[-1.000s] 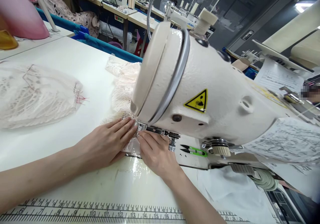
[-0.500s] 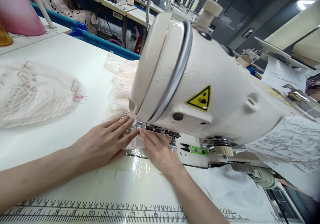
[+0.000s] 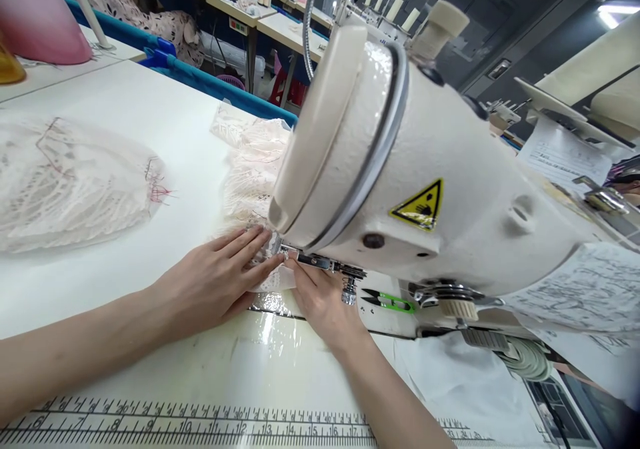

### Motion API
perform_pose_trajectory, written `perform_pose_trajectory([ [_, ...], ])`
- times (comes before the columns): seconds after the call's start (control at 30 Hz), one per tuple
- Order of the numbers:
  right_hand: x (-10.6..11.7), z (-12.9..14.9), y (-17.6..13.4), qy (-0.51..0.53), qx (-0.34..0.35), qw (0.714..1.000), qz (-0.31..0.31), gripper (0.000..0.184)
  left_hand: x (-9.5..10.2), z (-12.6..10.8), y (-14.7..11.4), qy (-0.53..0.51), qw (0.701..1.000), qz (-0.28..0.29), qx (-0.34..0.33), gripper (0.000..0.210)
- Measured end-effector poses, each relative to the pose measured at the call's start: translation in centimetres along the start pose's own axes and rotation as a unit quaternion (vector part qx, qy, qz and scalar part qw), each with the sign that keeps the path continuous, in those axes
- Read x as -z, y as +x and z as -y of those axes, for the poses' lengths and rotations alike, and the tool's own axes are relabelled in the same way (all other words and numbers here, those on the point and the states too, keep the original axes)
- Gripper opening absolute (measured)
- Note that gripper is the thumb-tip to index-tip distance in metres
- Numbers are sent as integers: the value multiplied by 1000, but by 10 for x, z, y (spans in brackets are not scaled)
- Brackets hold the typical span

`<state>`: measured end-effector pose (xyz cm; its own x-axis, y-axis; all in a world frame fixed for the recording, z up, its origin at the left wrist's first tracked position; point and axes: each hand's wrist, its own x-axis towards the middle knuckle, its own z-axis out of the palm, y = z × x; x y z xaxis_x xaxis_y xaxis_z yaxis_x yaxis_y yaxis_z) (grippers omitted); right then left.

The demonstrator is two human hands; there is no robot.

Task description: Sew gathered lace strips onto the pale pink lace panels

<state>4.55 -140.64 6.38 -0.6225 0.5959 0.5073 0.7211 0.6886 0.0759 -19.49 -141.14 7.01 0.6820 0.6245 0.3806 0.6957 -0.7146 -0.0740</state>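
Observation:
Pale pink lace fabric (image 3: 255, 169) lies gathered on the table and runs under the head of a white sewing machine (image 3: 345, 135). My left hand (image 3: 215, 275) rests flat on the lace, its fingers stretched toward the presser foot. Close to the needle area, my right hand (image 3: 325, 302) has its fingers pressed together at the edge of the lace. Part of that hand is hidden behind the metal attachment (image 3: 320, 262) on the machine. Just right of it lie thread snips (image 3: 387, 300) with a green handle.
Another lace piece (image 3: 75, 182) with red threads lies on the left. A printed ruler strip (image 3: 200, 422) runs along the front edge. White cloth (image 3: 460, 382) lies at the right. Behind stand a blue cloth trough (image 3: 225, 95) and other sewing tables (image 3: 280, 29).
The camera view has shifted slightly, so the machine head appears farther right. Both hands keep nearly the same pose at the lace, beside the presser foot.

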Motion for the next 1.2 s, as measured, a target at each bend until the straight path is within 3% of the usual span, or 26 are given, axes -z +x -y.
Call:
perform_pose_trajectory([
  [0.27,6,7,1,-38,32,998,-41,25,8,4,4,-9,996,-44,-82,43],
  [0.53,10,12,5,-31,60,995,-67,22,6,24,3,-34,993,48,-102,47],
  [0.7,7,16,5,-16,47,996,-71,27,-5,21,-1,-26,996,-37,-76,48],
  [0.83,6,18,8,37,16,996,-83,22,5,12,4,-64,996,-46,-36,36],
  [0.97,9,18,10,140,4,989,-46,15,21,7,11,-156,987,-21,19,8],
  [1.07,11,18,9,183,12,982,-41,19,24,7,12,-204,979,-5,1,12],
  [1.2,11,21,9,212,7,975,-61,14,25,8,14,-183,981,-39,-43,18],
])
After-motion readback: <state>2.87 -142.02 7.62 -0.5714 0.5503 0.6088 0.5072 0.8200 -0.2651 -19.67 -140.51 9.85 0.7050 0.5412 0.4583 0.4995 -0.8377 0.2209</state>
